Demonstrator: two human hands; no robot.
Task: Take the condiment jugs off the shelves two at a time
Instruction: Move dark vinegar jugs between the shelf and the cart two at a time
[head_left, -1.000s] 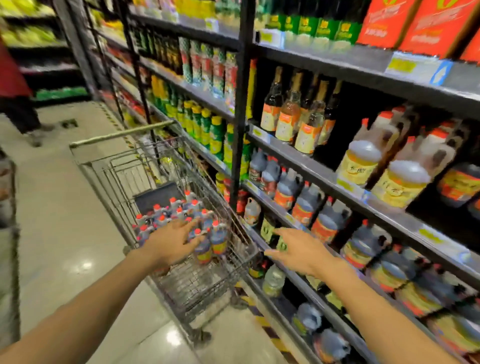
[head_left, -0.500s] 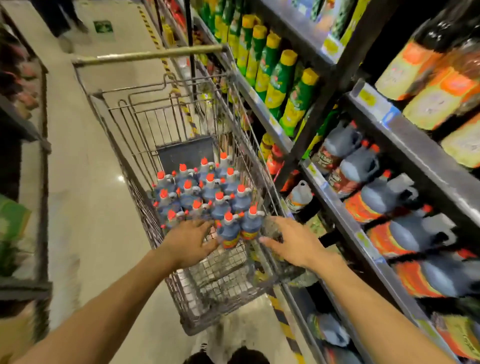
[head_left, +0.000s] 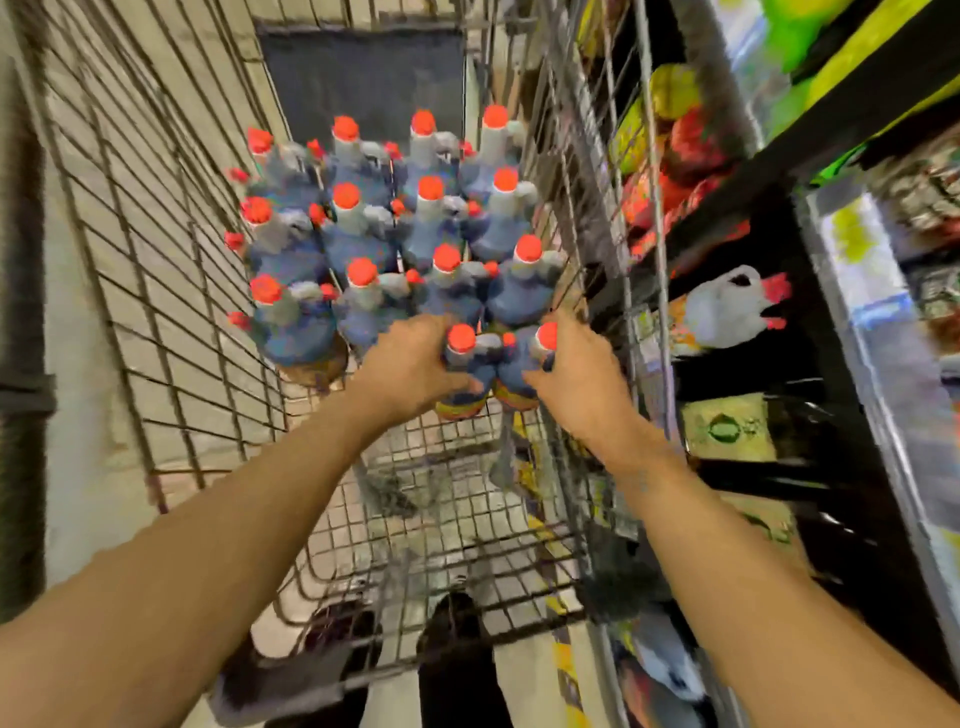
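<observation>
Several dark jugs with red caps stand packed in the far half of a wire shopping cart. Nearest me stand two more: my left hand grips the left jug round its body, and my right hand grips the right jug beside it. Both jugs are upright, and their bases are low against the cart's mesh floor. The frame is blurred.
Shelves run along the right, tight against the cart's side. A white jug with a red cap lies on a low shelf there, with green and yellow bottles above. The cart's near floor is bare mesh. Tiled aisle lies left.
The view has dropped down into the cart. My right hand has come off the cart's right edge onto the right front jug, and my left hand has closed round the left front jug.
</observation>
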